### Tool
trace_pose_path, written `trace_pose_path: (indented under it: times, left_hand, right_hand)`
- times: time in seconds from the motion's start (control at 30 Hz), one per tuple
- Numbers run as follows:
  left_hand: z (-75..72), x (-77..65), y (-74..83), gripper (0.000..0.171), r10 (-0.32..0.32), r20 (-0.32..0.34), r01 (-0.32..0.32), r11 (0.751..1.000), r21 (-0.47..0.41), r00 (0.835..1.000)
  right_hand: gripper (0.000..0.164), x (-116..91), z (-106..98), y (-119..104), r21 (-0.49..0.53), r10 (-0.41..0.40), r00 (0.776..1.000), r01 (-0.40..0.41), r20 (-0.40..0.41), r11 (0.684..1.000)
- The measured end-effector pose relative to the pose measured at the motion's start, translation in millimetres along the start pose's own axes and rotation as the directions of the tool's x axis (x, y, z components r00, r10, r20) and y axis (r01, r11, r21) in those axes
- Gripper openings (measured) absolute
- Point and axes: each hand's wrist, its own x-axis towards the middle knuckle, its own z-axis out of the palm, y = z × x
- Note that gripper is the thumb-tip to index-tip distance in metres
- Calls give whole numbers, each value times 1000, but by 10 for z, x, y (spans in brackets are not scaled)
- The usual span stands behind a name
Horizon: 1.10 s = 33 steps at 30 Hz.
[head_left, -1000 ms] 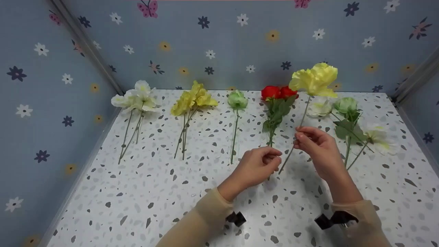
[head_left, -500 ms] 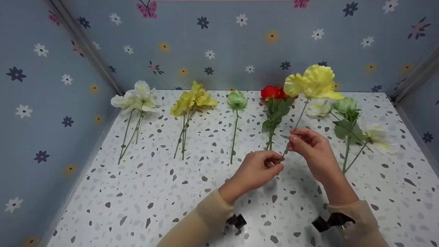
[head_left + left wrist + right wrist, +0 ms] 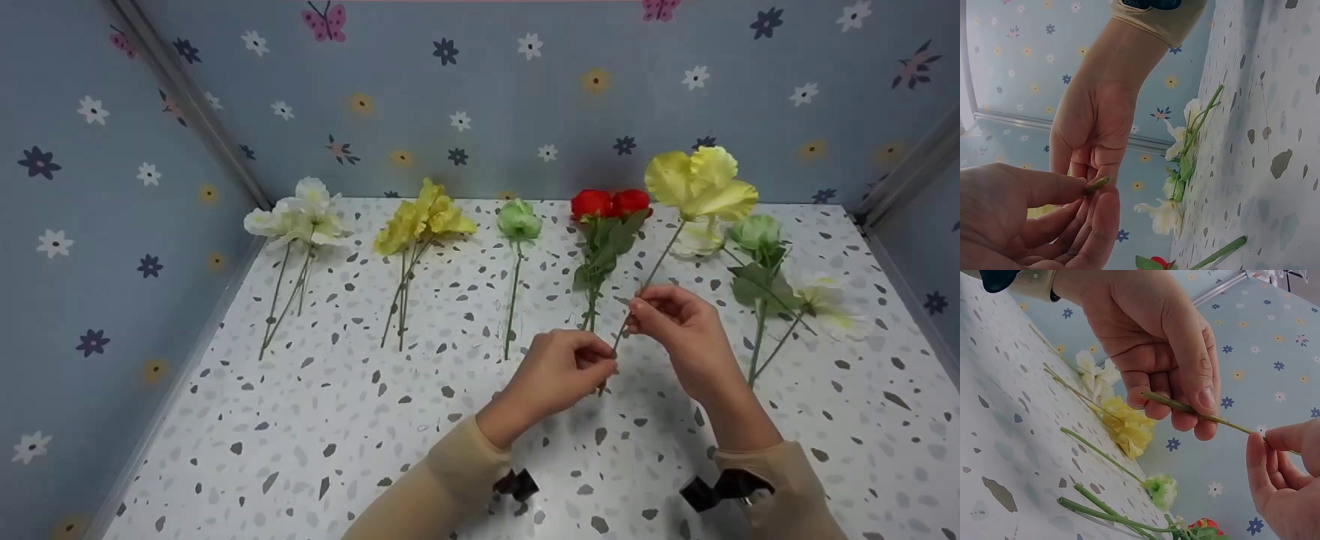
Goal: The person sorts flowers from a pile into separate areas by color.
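Note:
A yellow artificial flower (image 3: 701, 184) is held up by its thin stem above the table, its bloom towards the back wall. My right hand (image 3: 686, 337) pinches the stem partway down between thumb and fingers. Lower on the same stem, my left hand (image 3: 559, 371) pinches near the cut end. In the right wrist view the stem (image 3: 1230, 423) runs from the left hand's fingers to the right hand's fingertips. The stem end (image 3: 1096, 185) pokes out between the left thumb and forefinger in the left wrist view. Behind the hands lie red roses (image 3: 611, 204) with green leaves.
Along the back of the speckled table (image 3: 337, 435) lie white flowers (image 3: 300, 217), yellow flowers (image 3: 424, 217) and a green flower (image 3: 519, 219). At the right, another green flower (image 3: 756, 232) lies among white flowers (image 3: 829, 304). Patterned blue walls (image 3: 495, 97) enclose the table.
My hands have come together on the yellow flower's stem; the left hand now pinches its lower part. The bloom shifted left, then back right and slightly down, turning a little.

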Motion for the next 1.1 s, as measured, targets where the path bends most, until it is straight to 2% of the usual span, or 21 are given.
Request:
trace_pose_path:
  times: [0.1,0.2,0.37,0.47,0.6,0.67,0.73,0.87,1.0,1.1]
  left_hand:
    - [-30,-2,13,9,-13,7,13,1000,-5,1000]
    - [-83,10,30,9,-11,6,11,1000,26,1000]
    - [-261,40,22,9,-27,-38,28,999,24,999]
    - [-440,54,-3,9,-63,-88,62,998,-7,994]
    - [-760,65,-62,11,-101,-188,99,995,-18,977]
    - [-950,59,-117,11,-110,-256,110,994,-13,960]
    - [-1144,45,-189,11,-112,-331,114,993,-12,937]
    - [-1516,8,-382,11,-153,-462,161,987,-24,874]
    - [-1809,-54,-650,14,-187,-554,243,970,28,811]
    - [-1960,-112,-844,17,-219,-592,322,944,73,776]
  right_hand:
    - [36,-6,13,2,-24,-8,1000,8,2,1000]
    - [37,-8,2,4,-67,-19,1000,19,9,998]
    - [43,18,-53,31,-217,-1,1000,7,27,976]
    - [43,51,-127,53,-345,35,999,-24,24,938]
    - [40,78,-303,42,-518,45,999,-47,-17,854]
    - [40,91,-417,23,-581,25,999,-46,-44,813]
    - [40,99,-559,-2,-620,5,997,-49,-72,783]
    - [47,99,-922,-27,-678,-4,987,-108,-161,727]
    - [52,69,-1287,-2,-722,-3,960,-209,-281,660]
    - [54,43,-1516,38,-748,10,933,-295,-361,595]
